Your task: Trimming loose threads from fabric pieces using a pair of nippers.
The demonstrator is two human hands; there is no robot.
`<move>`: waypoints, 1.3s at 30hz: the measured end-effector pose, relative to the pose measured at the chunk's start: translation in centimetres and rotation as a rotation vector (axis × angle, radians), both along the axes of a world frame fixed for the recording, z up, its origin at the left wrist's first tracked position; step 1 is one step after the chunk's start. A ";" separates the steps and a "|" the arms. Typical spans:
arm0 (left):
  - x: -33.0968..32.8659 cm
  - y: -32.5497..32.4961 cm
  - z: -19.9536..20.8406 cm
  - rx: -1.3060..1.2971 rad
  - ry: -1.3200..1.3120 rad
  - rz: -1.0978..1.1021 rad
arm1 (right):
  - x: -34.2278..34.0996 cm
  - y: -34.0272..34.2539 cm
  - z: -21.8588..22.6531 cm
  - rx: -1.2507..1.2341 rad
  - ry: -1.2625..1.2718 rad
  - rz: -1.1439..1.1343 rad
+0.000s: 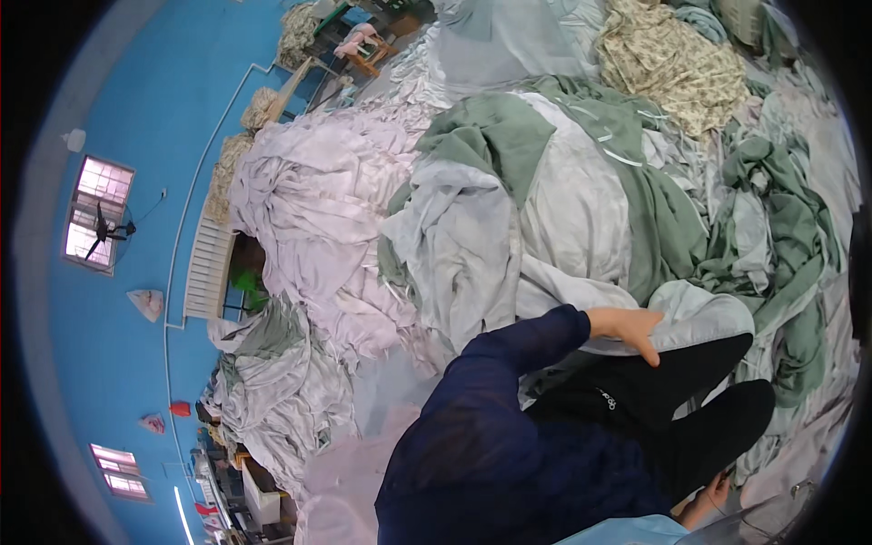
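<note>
My left hand (627, 329), at the end of a dark navy sleeve, rests by my bent knee. Its thumb is spread away from the fingers, and it touches a light grey-white cloth (704, 316) draped against the knee. My right hand (710, 500) is low at the right, beside my black trouser leg (722, 431). The leg partly covers it, so its finger pose and anything in it are unclear. Just beyond my knees spreads a large heap of green cloth (486, 136) and pale grey cloth (459, 241).
Pale pink cloth (318, 200) is piled on the left, with another grey-white heap (286, 391) nearer. Floral beige cloth (672, 64) lies at the far right; crumpled green cloth (781, 218) is along the right. A white radiator (209, 268) stands against the blue wall (136, 354).
</note>
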State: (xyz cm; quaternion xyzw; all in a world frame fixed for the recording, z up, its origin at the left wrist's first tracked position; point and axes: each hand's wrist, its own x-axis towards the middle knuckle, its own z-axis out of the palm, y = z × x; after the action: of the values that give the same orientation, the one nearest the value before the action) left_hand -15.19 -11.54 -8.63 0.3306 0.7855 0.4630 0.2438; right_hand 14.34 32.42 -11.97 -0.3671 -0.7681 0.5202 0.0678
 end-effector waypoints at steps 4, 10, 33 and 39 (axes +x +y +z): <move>-1.7 1.8 5.1 0.100 -0.345 0.093 | 1.6 0.9 -0.5 -0.024 0.047 0.010; -6.4 2.8 6.5 0.456 -0.281 0.376 | 0.1 1.5 -0.3 0.023 0.089 -0.043; -9.3 -46.6 28.6 -0.580 1.148 1.566 | -1.0 1.8 8.0 0.137 0.097 -0.188; -11.9 -29.1 7.3 -0.687 0.648 1.143 | -2.9 2.5 15.2 0.026 0.137 -0.395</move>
State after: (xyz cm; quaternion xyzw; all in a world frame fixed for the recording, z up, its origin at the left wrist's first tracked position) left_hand -27.10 -40.61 -1.38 -0.1046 0.9682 0.1251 -0.1897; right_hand 11.48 34.88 3.28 -0.4735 -0.6813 0.5106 0.2256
